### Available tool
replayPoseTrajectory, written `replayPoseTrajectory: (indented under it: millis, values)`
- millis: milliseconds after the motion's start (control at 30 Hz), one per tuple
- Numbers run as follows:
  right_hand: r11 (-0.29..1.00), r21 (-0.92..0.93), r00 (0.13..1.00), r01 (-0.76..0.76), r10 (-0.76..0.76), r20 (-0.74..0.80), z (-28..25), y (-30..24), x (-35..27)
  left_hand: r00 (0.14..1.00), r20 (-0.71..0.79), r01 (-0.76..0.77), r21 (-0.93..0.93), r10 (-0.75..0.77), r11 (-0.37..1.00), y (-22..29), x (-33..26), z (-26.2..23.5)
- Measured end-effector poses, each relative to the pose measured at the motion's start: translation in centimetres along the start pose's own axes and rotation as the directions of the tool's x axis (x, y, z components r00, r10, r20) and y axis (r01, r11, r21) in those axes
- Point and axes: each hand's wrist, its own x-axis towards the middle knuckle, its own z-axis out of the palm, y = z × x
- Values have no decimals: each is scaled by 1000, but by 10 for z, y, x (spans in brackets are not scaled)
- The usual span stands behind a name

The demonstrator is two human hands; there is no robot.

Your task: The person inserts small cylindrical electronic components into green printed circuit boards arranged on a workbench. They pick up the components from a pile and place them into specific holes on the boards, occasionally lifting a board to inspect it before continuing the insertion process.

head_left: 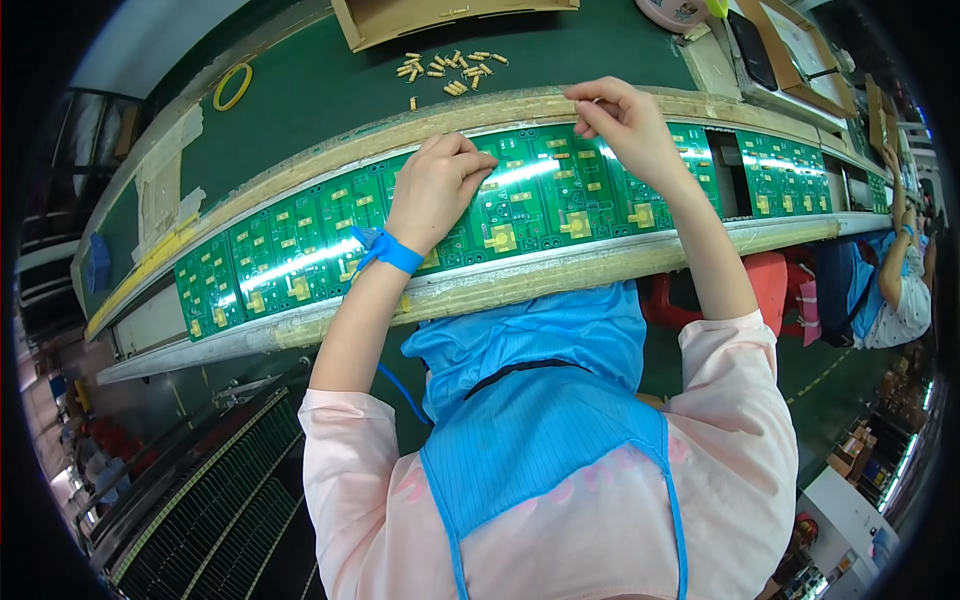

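Observation:
A row of green circuit boards lies along a rail track in front of me. My left hand is closed in a pinch, its fingertips low over a board near the middle of the row. Whatever those fingers may hold is too small to make out. Farther right, my right hand hovers above the far rail with thumb and forefinger pinched; I cannot make out anything between them. A blue wrist strap circles my left wrist. Several small tan components lie loose on the green mat beyond the rail.
A cardboard tray stands at the far side. A yellow tape roll rests at the far left of the mat. The wooden near rail runs between the boards and my body. A co-worker's arm reaches over the line at right.

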Motion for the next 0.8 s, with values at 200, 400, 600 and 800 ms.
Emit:
replayPoseTrajectory:
  millis: [200, 400, 600, 800]
  values:
    - [870, -439, 973, 226, -179, 146, -7, 11, -27, 999, -20, -38, 54, 39, 998, 3, -2, 0]
    - [909, -362, 977, 205, -167, 132, -14, 26, -40, 999, -29, -20, 90, 23, 996, 6, 0, -2]
    - [899, -352, 965, 260, -252, 69, -12, 34, -42, 1000, -13, 18, 99, -17, 995, 10, 0, -1]
    - [885, -366, 958, 286, -276, 81, -14, 34, -44, 992, 112, -61, 30, 57, 998, 7, 14, -20]
